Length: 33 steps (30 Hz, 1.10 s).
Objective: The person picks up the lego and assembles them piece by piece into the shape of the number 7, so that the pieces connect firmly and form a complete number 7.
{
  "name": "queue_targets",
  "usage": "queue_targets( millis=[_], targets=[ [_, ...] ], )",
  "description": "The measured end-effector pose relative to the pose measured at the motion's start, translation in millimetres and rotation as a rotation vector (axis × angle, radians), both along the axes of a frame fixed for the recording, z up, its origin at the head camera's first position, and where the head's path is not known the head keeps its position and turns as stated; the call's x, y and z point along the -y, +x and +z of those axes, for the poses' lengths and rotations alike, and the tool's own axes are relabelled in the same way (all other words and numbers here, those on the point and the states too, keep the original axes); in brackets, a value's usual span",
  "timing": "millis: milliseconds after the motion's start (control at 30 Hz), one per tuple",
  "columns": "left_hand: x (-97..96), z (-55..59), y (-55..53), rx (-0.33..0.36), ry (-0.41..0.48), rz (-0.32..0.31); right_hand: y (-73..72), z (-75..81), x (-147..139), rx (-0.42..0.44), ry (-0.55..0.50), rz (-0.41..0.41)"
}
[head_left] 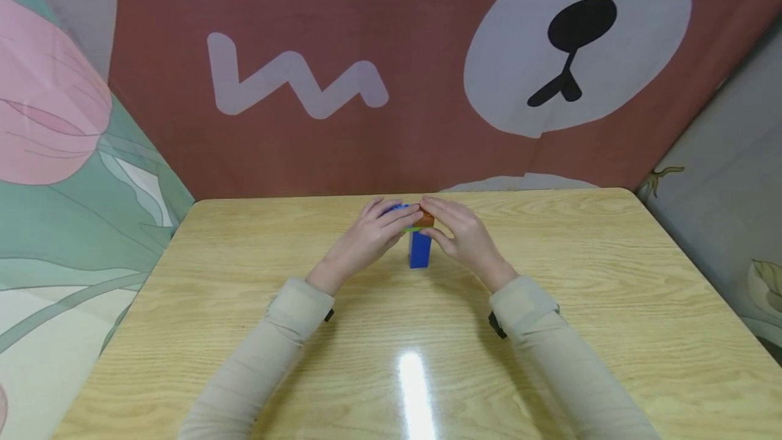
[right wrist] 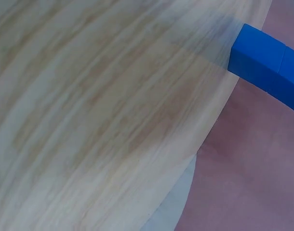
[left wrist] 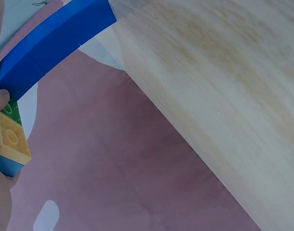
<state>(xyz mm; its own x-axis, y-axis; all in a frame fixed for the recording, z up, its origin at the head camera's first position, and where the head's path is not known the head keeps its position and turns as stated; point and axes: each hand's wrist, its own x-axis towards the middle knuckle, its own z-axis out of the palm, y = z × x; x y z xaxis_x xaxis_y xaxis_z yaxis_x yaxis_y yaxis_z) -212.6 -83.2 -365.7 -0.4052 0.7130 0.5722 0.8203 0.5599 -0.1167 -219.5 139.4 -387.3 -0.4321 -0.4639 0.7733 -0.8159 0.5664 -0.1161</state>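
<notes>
A column of blue toy building bricks (head_left: pixel 419 250) stands upright on the table, with a thin green piece (head_left: pixel 413 229) across its top. Above that sit an orange brick (head_left: pixel 425 220) and a blue brick (head_left: pixel 400 206), partly covered by fingers. My right hand (head_left: pixel 464 233) pinches the orange end, thumb low and fingers on top. From the other side my left hand (head_left: pixel 366 236) holds the blue end, its fingers reaching over the top. In the left wrist view a yellow-orange brick (left wrist: pixel 13 137) shows its hollow underside beside the green piece. The right wrist view catches only the column's lower part (right wrist: pixel 262 57).
The wooden table (head_left: pixel 244 250) carries the column near its back edge. Behind it hangs a brown cloth (head_left: pixel 421 121) with a cartoon bear print. Patterned cloth (head_left: pixel 55 223) lines the left side. Dark wrist devices (head_left: pixel 497 324) show under the sleeves.
</notes>
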Motion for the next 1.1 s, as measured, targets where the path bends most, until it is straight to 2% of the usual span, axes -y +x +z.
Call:
queue_targets(
  millis=[300, 533, 733, 867, 1000, 1100],
  targets=[
    [0.5, -1.6, -0.4, -0.014, 0.013, 0.0, -0.5, -0.9, 1.6, 0.0, -0.014, 0.004],
    [0.1, -2.9, -1.4, -0.016, 0.032, -0.016, 0.0, -1.5, 4.1, 0.001, -0.07, 0.018],
    [-0.7, -4.0, -1.9, -0.01, 0.035, -0.01, 0.2, -4.2, 6.0, 0.145, -0.177, 0.047],
    [-1.0, -3.1, -1.6, 0.025, 0.029, -0.01, 0.8, 0.9, 5.0, 0.252, -0.174, 0.069],
    [-1.9, 2.9, -1.0, 0.098, 0.037, -0.018, 0.8, 9.6, 2.7, 0.375, -0.14, 0.084],
    [-0.9, 9.9, 0.6, 0.189, 0.033, -0.02, 0.1, 14.3, 1.6, 0.472, -0.129, 0.092]
  ],
)
